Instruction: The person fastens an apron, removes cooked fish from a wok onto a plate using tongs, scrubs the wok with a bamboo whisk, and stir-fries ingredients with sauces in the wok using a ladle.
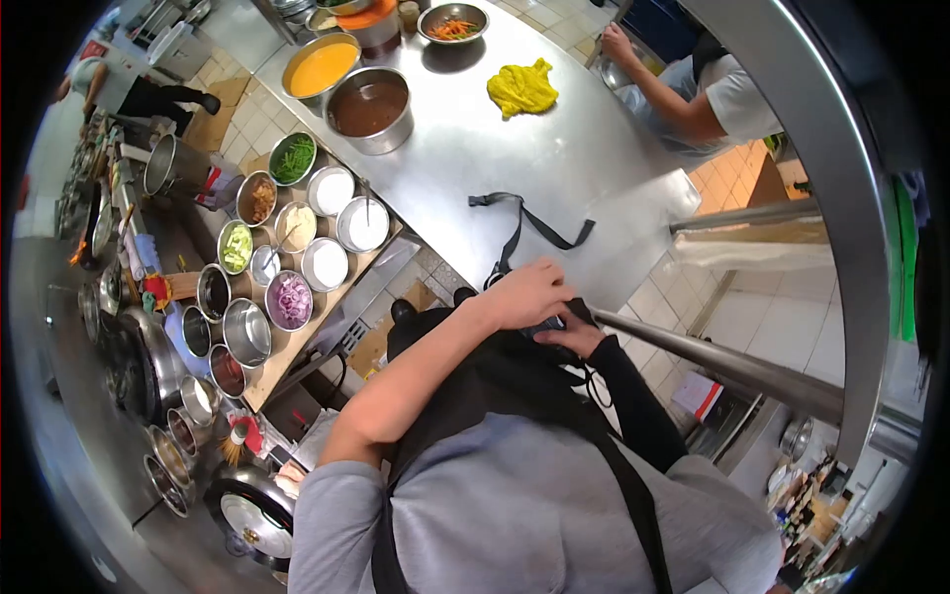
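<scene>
Both of my hands meet at the front of my black apron (475,366), close to the edge of the steel table (416,188). My left hand (534,294), at the end of a bare forearm, has its fingers curled over something dark. Just below it, my right hand (576,335), with a black sleeve down to the wrist, has thumb and fingers bent around a small dark, bluish item that is mostly hidden. A black strap (517,233) with a buckle lies on the table and runs toward my hands. A thin black cord hangs beneath my right hand.
A crumpled yellow cloth (522,89), a pot of brown liquid (371,141), a pot of orange liquid (309,95) and a bowl of carrot strips (453,42) stand on the table. Left is a shelf of several ingredient bowls (289,301). Another person's arm (673,104) shows at right.
</scene>
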The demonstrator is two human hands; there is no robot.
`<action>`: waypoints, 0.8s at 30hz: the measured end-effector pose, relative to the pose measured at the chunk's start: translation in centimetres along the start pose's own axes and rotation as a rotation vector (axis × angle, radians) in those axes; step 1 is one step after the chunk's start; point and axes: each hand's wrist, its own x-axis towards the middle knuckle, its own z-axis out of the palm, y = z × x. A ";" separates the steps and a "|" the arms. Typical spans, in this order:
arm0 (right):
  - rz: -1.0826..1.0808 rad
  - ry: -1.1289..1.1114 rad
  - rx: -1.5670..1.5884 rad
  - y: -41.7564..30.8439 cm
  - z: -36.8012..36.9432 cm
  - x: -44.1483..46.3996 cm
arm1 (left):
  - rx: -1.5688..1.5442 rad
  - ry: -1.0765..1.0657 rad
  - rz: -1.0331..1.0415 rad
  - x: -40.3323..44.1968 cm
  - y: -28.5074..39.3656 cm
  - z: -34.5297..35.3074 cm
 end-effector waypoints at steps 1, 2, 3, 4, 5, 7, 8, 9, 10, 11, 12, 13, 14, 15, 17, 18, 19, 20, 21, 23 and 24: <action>0.018 -0.016 0.048 -1.0 0.0 -0.5 | 0.013 -0.009 -0.045 -1.2 0.0 -0.6; 0.038 -0.032 0.098 -1.7 0.1 -0.9 | 0.020 0.016 -0.133 -2.4 -0.5 -0.7; -0.018 0.057 0.118 -1.8 0.6 -1.2 | 0.024 0.040 -0.219 -3.6 -1.3 -0.2; -0.074 0.127 0.068 -1.4 1.0 -1.3 | 0.025 0.061 -0.302 -4.7 -2.2 0.2; -0.127 0.199 0.019 -0.8 1.5 -1.4 | 0.024 -0.010 -0.447 -5.7 -3.1 0.7; -0.147 0.261 -0.005 -0.8 2.0 -1.6 | 0.041 -0.050 -0.480 -7.3 -4.1 0.3; -0.136 0.288 -0.027 -0.6 2.3 -1.6 | 0.047 -0.071 -0.497 -8.0 -4.4 0.3; -0.124 0.315 -0.049 -0.4 2.7 -1.6 | 0.094 -0.105 -0.497 -8.2 -3.9 -0.4; -0.111 0.342 -0.071 -0.3 3.0 -1.6 | 0.144 -0.142 -0.537 -8.2 -3.5 -1.0; -0.112 0.341 -0.104 -0.3 3.0 -1.6 | 0.193 -0.178 -0.576 -8.1 -3.1 -1.5; -0.114 0.340 -0.137 -1.0 2.8 -1.9 | 0.242 -0.212 -0.614 -8.0 -3.0 -1.8; -0.117 0.339 -0.171 -1.5 2.7 -2.1 | 0.250 -0.226 -0.623 -7.9 -3.2 -1.8; -0.148 0.365 -0.306 -1.9 2.6 -2.4 | 0.258 -0.240 -0.632 -7.9 -3.4 -1.8; -0.182 0.391 -0.442 -2.2 2.6 -2.6 | 0.267 -0.255 -0.642 -7.9 -3.5 -1.7; -0.216 0.411 -0.616 -3.2 2.2 -3.0 | 0.274 -0.201 -0.653 -8.0 -3.6 -1.5; -0.217 0.406 -0.655 -3.8 1.9 -3.2 | 0.279 -0.174 -0.657 -8.0 -3.6 -1.3; -0.218 0.401 -0.695 -4.5 1.6 -3.2 | 0.308 -0.170 -0.667 -8.0 -3.6 -1.1; -0.254 0.417 -0.650 -5.4 1.5 -3.3 | 0.338 -0.167 -0.677 -8.0 -3.5 -0.9; -0.292 0.434 -0.605 -6.4 1.5 -3.2 | 0.368 -0.163 -0.688 -8.0 -3.5 -0.7; -0.351 0.436 -0.479 -7.7 1.5 -2.2 | 0.317 -0.153 -0.714 -8.1 -3.5 -0.4; -0.371 0.423 -0.397 -8.2 1.6 -1.5 | 0.292 -0.149 -0.725 -8.1 -3.6 -0.4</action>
